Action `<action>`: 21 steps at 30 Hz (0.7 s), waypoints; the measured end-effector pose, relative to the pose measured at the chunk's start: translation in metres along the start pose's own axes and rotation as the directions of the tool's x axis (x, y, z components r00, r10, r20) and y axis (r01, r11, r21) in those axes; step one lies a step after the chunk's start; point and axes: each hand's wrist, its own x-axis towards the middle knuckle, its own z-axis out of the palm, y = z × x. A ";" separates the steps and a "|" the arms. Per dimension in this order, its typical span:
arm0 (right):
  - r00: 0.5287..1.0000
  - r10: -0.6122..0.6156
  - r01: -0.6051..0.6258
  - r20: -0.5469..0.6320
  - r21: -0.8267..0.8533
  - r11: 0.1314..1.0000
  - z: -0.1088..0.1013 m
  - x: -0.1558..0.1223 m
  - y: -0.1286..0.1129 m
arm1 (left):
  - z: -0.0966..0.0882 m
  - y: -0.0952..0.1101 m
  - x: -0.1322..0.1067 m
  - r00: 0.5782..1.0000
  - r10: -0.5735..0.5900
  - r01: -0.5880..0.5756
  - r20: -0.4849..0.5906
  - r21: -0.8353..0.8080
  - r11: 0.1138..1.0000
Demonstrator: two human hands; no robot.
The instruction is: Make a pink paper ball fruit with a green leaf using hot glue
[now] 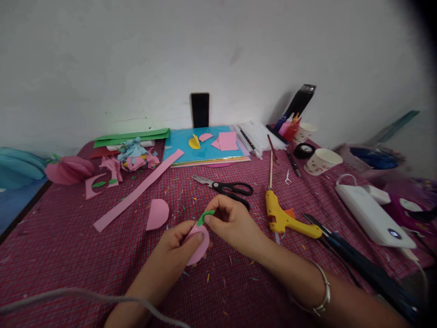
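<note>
A rounded pink paper piece is pinched in my left hand, the thumb lying across its face. At its upper edge sits a small green paper strip, bent over to the right. My right hand grips the strip's free end between thumb and fingertips. Just beyond my hands lie black-handled scissors, partly covered by my right hand. To the left rests a folded pink paper half-circle. A yellow glue gun lies right of my right hand.
A long pink strip crosses the table's left side. Behind it are paper scraps and a pink paper pumpkin shape. Blue sheets, a phone, paper cups and a white power bank stand or lie around.
</note>
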 end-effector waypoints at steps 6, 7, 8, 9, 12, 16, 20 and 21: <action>0.999 0.005 -0.004 0.045 -0.004 1.000 0.000 -0.003 -0.001 | 0.001 0.000 0.000 1.000 0.000 0.000 0.016 0.017 1.000; 0.999 -0.003 0.004 0.046 -0.014 1.000 0.001 -0.003 -0.002 | 0.001 0.000 0.000 1.000 0.001 -0.001 0.014 0.024 1.000; 0.999 -0.012 0.013 0.044 -0.030 0.999 0.001 -0.003 -0.003 | 0.002 0.001 0.000 1.000 0.004 -0.004 0.011 0.033 0.999; 0.999 -0.020 0.022 0.040 -0.049 0.999 0.001 -0.003 -0.003 | 0.002 0.001 -0.001 1.000 0.007 -0.008 0.009 0.043 0.999; 0.999 -0.039 0.042 0.023 -0.097 0.994 0.000 -0.002 -0.005 | 0.003 0.002 -0.002 1.000 0.018 -0.018 0.007 0.081 0.997; 0.999 -0.040 0.042 0.016 -0.127 0.991 0.000 -0.002 -0.005 | 0.004 0.005 -0.002 0.999 0.027 -0.030 0.022 0.127 0.991; 0.999 -0.048 0.050 0.018 -0.132 0.990 0.001 -0.002 -0.003 | 0.004 0.006 -0.002 0.999 0.054 -0.054 0.008 0.181 0.982; 0.998 -0.054 0.056 0.019 -0.134 0.989 0.001 -0.003 -0.003 | 0.004 0.006 -0.003 0.998 0.063 -0.063 0.004 0.192 0.979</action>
